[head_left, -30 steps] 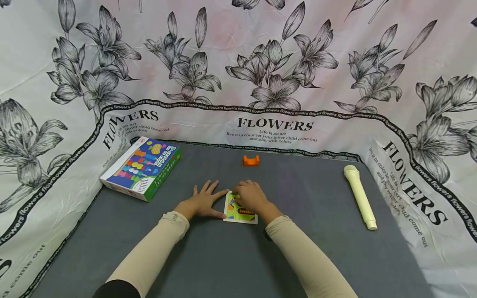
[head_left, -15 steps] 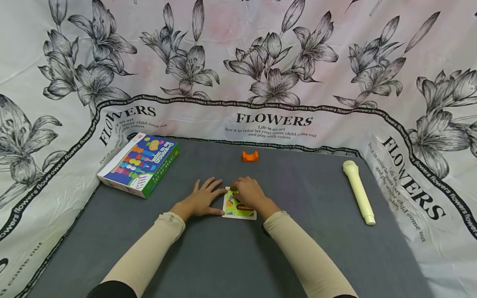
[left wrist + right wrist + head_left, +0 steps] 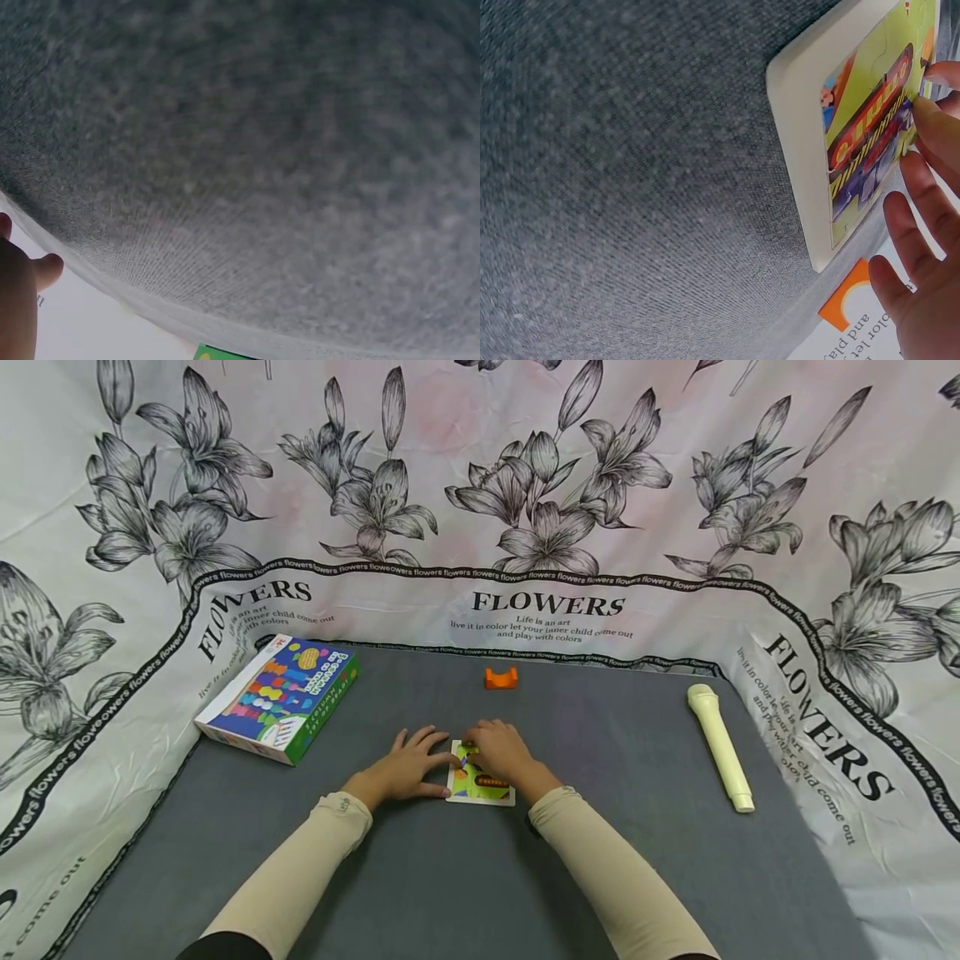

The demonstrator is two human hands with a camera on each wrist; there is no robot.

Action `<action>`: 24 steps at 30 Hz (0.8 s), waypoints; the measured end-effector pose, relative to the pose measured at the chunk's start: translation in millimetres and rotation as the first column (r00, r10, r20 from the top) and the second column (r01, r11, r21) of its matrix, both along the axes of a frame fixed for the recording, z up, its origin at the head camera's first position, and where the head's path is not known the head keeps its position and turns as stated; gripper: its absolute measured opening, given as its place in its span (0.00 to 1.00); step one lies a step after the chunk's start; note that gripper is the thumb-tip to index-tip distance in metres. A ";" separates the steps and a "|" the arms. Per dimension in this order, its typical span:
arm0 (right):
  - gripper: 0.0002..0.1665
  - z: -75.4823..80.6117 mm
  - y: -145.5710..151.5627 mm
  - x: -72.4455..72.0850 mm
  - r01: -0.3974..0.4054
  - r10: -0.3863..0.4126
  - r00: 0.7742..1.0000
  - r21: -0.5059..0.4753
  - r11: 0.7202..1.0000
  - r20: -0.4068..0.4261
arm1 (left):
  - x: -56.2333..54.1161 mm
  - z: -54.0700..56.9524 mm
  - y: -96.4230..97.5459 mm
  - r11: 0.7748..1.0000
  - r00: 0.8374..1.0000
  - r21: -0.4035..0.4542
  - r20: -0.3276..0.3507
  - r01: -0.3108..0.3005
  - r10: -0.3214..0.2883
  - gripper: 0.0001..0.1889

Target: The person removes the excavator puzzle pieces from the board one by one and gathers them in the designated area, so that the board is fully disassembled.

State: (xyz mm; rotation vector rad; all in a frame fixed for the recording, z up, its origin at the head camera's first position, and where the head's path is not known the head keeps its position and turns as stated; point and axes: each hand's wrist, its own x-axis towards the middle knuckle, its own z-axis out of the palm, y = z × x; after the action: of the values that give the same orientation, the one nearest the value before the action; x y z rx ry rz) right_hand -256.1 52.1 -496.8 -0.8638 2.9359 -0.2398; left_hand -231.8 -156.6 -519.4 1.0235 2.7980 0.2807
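Note:
A small jigsaw puzzle (image 3: 483, 792) with a white border and a green picture lies flat on the grey table in the head view. My left hand (image 3: 408, 768) rests beside it, thumb at the left border and forefinger reaching over the edge. Only part of the left hand (image 3: 19, 292) shows in the left wrist view. My right hand (image 3: 504, 750) bends over the upper part of the puzzle. In the right wrist view, the right hand's (image 3: 934, 202) thumb and forefinger pinch a puzzle piece at the picture, mostly hidden; the other fingers extend loosely.
A blue and green game box (image 3: 281, 697) lies at the table's back left. Behind the puzzle stands an orange U-shaped block (image 3: 501, 679). A pale yellow stick with a rounded head (image 3: 722, 750) lies at the right. Flower-printed cloth (image 3: 547, 543) surrounds the table.
The left forefinger has slid onto the puzzle's left part, and the left fingers lie closer together. My right hand stays over the upper part. The head view has shifted slightly.

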 end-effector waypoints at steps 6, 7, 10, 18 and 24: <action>0.17 -0.3 -0.9 -0.8 0.001 -0.001 1.000 -0.002 1.000 0.007 | 1.3 4.4 1.5 0.999 0.999 -0.011 -0.008 0.032 -0.032 0.25; 0.17 -0.5 -1.0 -0.9 0.000 0.000 1.000 -0.004 1.000 0.007 | 1.2 4.8 1.6 0.999 0.999 -0.017 -0.011 0.038 -0.038 0.24; 0.17 -1.6 -0.9 -0.9 0.000 0.000 1.000 -0.011 1.000 0.005 | 0.7 5.3 1.7 0.999 0.999 -0.019 -0.014 0.050 -0.051 0.24; 0.17 -3.0 -0.6 -1.6 -0.006 0.005 1.000 -0.022 1.000 -0.013 | -0.9 5.7 1.7 0.998 0.999 -0.018 0.002 0.055 -0.055 0.24; 0.16 -2.0 -0.9 -0.6 -0.010 0.010 1.000 -0.029 1.000 -0.007 | -0.4 5.1 0.9 0.998 0.998 -0.004 -0.001 0.061 -0.061 0.24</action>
State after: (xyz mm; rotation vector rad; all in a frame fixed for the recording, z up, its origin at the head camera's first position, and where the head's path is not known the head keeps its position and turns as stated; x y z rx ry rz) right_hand -256.7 51.2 -498.8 -0.8840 2.9407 -0.2801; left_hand -232.2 -155.7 -514.3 1.1067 2.7609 0.2675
